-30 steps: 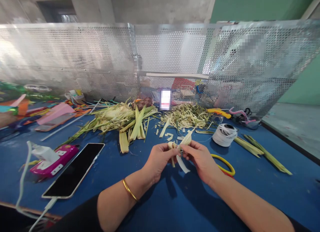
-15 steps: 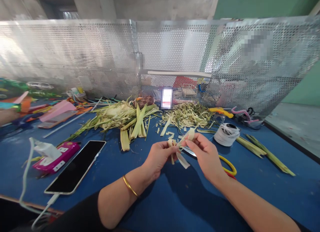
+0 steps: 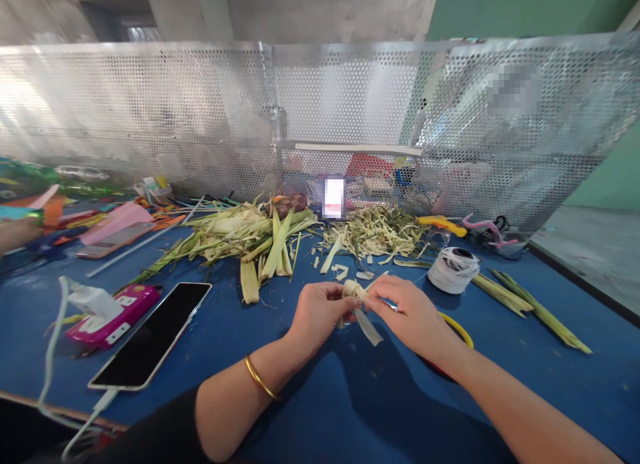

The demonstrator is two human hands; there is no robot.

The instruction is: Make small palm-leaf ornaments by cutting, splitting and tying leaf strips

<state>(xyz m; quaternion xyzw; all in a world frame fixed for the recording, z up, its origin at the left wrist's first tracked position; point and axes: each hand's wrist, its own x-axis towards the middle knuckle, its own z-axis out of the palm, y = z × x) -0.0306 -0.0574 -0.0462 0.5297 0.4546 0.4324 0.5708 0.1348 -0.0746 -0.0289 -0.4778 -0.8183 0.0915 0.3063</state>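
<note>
A pale strip of plant leaf, folded into a small loop, is pinched between thumb and fingers of my left hand. One flat end of it hangs down below the fingers. My right hand pinches the same strip from the right side, its fingertips close to the left thumb. Under and behind the right hand lie scissors with a yellow and red handle, mostly covered. Small cut leaf pieces are scattered on the blue table just beyond the hands.
Beyond lie leaf bundles and a heap of shreds. At right are white thread, stalks and a yellow tool. A charging phone and purple power strip sit left. Another person's hand shows far left.
My right hand has moved down and slightly right, covering more of the scissors. The strip's upper part, raised before, is now drawn down around the loop. My left hand stays nearly in place.
</note>
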